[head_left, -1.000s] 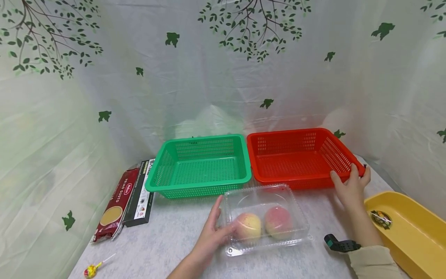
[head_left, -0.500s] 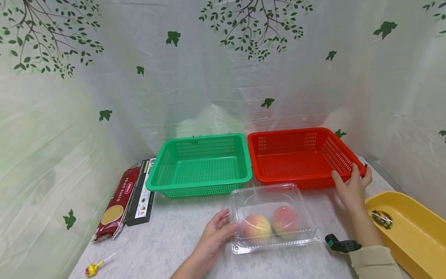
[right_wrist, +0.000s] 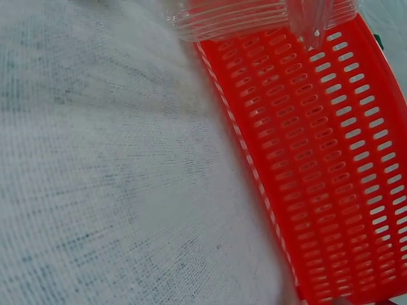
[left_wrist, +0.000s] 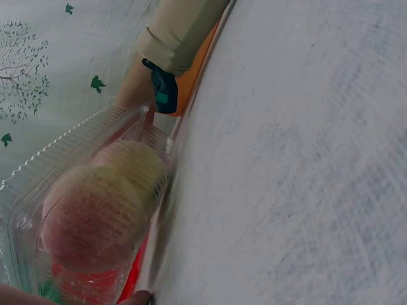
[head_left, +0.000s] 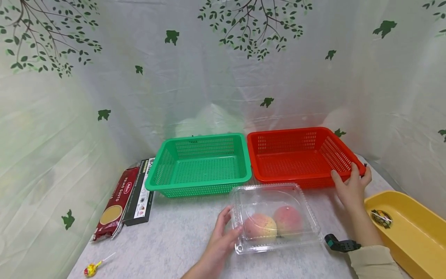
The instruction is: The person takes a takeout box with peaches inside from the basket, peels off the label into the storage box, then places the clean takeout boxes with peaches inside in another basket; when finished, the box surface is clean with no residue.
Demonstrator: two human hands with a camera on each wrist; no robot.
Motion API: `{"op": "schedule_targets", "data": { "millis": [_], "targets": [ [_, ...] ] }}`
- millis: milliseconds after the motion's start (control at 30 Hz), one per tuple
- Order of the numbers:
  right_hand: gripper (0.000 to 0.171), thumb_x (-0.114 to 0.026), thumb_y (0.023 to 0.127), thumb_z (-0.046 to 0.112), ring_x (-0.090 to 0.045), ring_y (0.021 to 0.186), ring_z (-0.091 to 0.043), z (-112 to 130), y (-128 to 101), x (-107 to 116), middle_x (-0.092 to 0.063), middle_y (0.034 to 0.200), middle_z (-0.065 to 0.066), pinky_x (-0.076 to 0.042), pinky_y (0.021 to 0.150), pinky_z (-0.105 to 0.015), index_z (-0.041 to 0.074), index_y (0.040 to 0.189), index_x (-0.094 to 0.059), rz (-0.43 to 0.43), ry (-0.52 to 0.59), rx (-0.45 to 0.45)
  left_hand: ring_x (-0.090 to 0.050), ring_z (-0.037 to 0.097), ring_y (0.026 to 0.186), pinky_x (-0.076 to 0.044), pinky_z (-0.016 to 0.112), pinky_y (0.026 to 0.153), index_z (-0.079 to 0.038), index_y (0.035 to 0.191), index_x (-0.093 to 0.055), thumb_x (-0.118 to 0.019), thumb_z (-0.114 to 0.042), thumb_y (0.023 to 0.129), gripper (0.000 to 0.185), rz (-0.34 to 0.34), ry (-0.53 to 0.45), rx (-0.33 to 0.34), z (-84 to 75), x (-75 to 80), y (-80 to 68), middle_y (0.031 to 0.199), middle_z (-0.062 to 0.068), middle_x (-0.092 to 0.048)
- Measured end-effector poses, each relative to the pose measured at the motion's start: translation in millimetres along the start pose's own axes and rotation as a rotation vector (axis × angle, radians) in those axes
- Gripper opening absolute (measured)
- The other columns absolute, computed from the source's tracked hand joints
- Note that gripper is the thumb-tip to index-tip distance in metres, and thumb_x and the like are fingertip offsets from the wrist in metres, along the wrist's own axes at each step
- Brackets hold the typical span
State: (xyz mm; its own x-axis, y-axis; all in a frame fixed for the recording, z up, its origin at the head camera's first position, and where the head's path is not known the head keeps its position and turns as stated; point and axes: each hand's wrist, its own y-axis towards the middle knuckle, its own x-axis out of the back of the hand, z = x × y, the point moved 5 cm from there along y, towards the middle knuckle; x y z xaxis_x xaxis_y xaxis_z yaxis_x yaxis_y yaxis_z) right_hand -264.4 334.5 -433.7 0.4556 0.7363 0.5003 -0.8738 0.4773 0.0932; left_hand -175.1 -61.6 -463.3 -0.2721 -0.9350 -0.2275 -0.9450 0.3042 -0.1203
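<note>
Clamshell box [head_left: 277,217] of clear plastic lies flat on the grey-white table [head_left: 174,240], just in front of the gap-side corner of the red basket [head_left: 296,155] and near the green basket [head_left: 200,164]. Its long axis runs roughly left to right across the table, slightly skewed, so the right end sits a little farther from the person than the left. The lid is closed over two peaches [head_left: 273,224] that lie side by side along that axis; in the left wrist view the peaches [left_wrist: 102,203] fill the box [left_wrist: 76,210] from wall to wall.

The left hand [head_left: 223,238] holds the near left corner of the box, its fingers curled against the short left wall and the thumb up along the side. The right hand [head_left: 352,186] grips the near right corner of the red basket, fingers hooked over the rim and thumb on the outside. The right wrist view shows that basket's slotted wall [right_wrist: 318,159] standing on the table cloth, with the edge of the clear box [right_wrist: 254,16] at the top.

A yellow tray [head_left: 407,228] sits at the far right, close to the right forearm. A pasta packet [head_left: 116,203] and a dark carton [head_left: 141,193] lie left of the green basket, and a lollipop [head_left: 92,268] lies near the front left edge.
</note>
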Motion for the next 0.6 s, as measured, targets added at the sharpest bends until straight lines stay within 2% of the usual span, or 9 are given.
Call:
{"op": "schedule_targets", "data": {
  "millis": [100, 167, 233, 333, 400, 433, 600],
  "targets": [
    [0.083, -0.045, 0.102, 0.046, 0.002, 0.154, -0.043, -1, 1, 0, 0.033, 0.162, -0.006, -0.027, 0.119, -0.06, 0.009, 0.161, 0.0, 0.001, 0.005, -0.002, -0.054, 0.027, 0.127, -0.05, 0.045, 0.104, -0.022, 0.157, -0.012, -0.063, -0.025, 0.096, 0.08, 0.002, -0.041, 0.021, 2.1, -3.3, -0.9, 0.162, 0.023, -0.012],
    [0.083, -0.045, 0.102, 0.046, 0.001, 0.154, -0.043, -1, 1, 0, 0.033, 0.162, -0.007, -0.026, 0.119, -0.061, 0.009, 0.161, -0.001, 0.002, 0.01, -0.001, -0.057, 0.025, 0.123, -0.053, 0.042, 0.098, -0.023, 0.155, -0.009, -0.066, -0.025, 0.094, 0.083, -0.02, -0.048, 0.044, 3.4, -4.1, -1.8, 0.162, 0.024, -0.013],
    [0.083, -0.045, 0.102, 0.046, 0.001, 0.154, -0.043, -2, 0, 1, 0.033, 0.162, -0.007, -0.026, 0.119, -0.061, 0.009, 0.161, -0.001, 0.0, 0.012, -0.001, -0.055, 0.032, 0.126, -0.055, 0.042, 0.092, -0.026, 0.154, -0.004, -0.067, -0.025, 0.093, 0.088, -0.048, -0.043, 0.063, 4.0, -4.2, -2.6, 0.162, 0.025, -0.008],
    [0.082, -0.045, 0.102, 0.046, 0.001, 0.154, -0.043, -3, 0, 1, 0.032, 0.162, -0.006, -0.026, 0.119, -0.06, 0.009, 0.161, -0.001, -0.007, 0.012, -0.003, -0.043, 0.047, 0.135, -0.054, 0.045, 0.09, -0.035, 0.155, 0.001, -0.066, -0.025, 0.093, 0.092, -0.076, -0.033, 0.068, 2.3, -4.2, -2.6, 0.163, 0.024, 0.001],
    [0.082, -0.046, 0.102, 0.046, 0.0, 0.155, -0.042, -4, 0, 1, 0.032, 0.162, -0.005, -0.028, 0.119, -0.059, 0.011, 0.162, -0.002, -0.018, 0.006, -0.007, -0.035, 0.051, 0.14, -0.053, 0.044, 0.09, -0.041, 0.155, 0.0, -0.064, -0.024, 0.094, 0.091, -0.08, -0.023, 0.053, -0.7, -4.7, -2.2, 0.163, 0.023, 0.004],
    [0.081, -0.046, 0.102, 0.046, 0.0, 0.154, -0.042, -4, 0, 1, 0.032, 0.162, -0.005, -0.027, 0.119, -0.06, 0.011, 0.162, -0.003, -0.022, 0.009, -0.006, -0.037, 0.05, 0.139, -0.053, 0.045, 0.09, -0.042, 0.156, -0.001, -0.063, -0.022, 0.094, 0.09, -0.078, -0.024, 0.043, -2.4, -5.1, -2.1, 0.163, 0.022, 0.003],
    [0.079, -0.048, 0.101, 0.044, 0.001, 0.156, -0.038, -1, 0, -2, 0.027, 0.165, -0.003, -0.028, 0.119, -0.06, 0.013, 0.162, -0.009, -0.055, 0.031, -0.003, -0.051, 0.03, 0.123, -0.053, 0.037, 0.083, -0.042, 0.158, -0.013, -0.059, -0.015, 0.094, 0.083, -0.06, -0.018, 0.015, -11.0, -7.3, -5.0, 0.164, 0.019, -0.002]
  ]
}}
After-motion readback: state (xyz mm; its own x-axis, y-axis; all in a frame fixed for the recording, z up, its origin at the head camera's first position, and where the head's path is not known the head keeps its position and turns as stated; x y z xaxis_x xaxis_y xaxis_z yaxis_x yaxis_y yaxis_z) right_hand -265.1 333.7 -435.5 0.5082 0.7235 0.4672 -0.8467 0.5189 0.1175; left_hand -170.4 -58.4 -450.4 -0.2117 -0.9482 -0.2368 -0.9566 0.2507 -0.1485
